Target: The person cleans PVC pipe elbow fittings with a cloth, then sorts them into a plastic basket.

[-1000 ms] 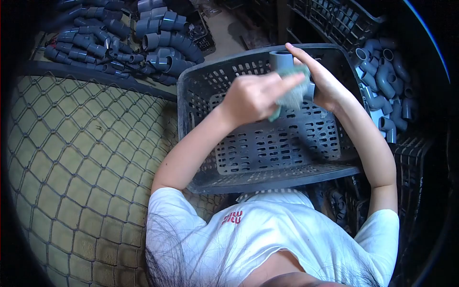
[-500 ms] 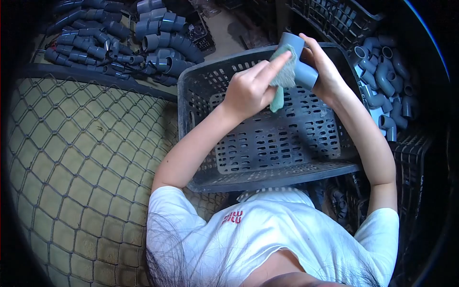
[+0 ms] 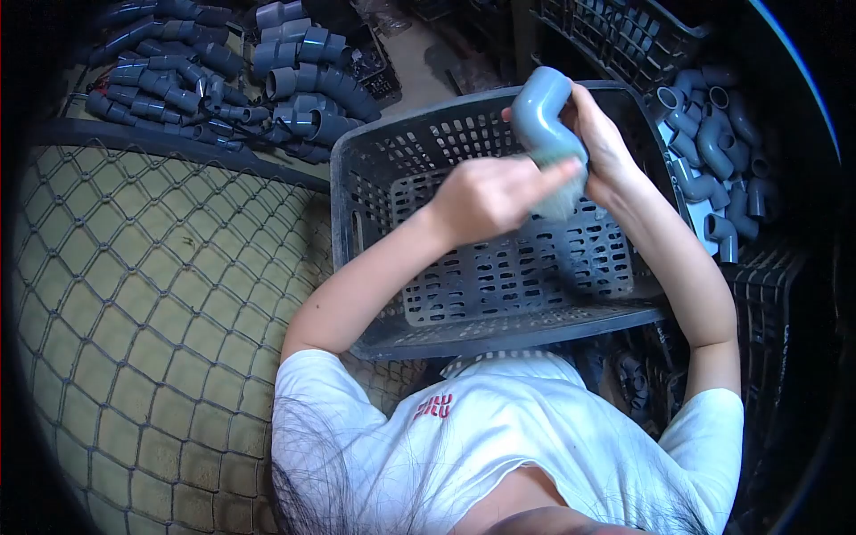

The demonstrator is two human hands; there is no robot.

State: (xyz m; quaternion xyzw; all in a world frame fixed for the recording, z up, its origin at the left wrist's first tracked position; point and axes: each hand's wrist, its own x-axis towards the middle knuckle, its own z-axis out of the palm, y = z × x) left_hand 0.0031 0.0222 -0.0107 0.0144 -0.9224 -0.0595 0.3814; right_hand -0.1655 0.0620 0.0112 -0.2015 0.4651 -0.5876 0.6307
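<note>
A grey S-shaped plastic pipe fitting [image 3: 546, 123] is tilted above the black plastic crate [image 3: 428, 346]. My right hand [image 3: 606, 147] grips it from the right side, fingers curled behind it, partly hidden. My left hand [image 3: 490, 198] is closed on a pale green cloth [image 3: 560, 192], pressing it against the fitting's lower end. Motion blurs the cloth and the left fingertips. The crate's slotted floor shows beneath both hands.
Many grey pipe fittings [image 3: 718, 147] are heaped at the right. Dark fittings lie in rows [image 3: 308, 76] at the upper left. Wire mesh [image 3: 160, 294] covers the left side. Another black crate [image 3: 624, 36] stands at the upper right.
The fitting has been turned in my right hand, so its curved side now shows. My left hand has moved down and slightly right with the cloth, along the fitting.
</note>
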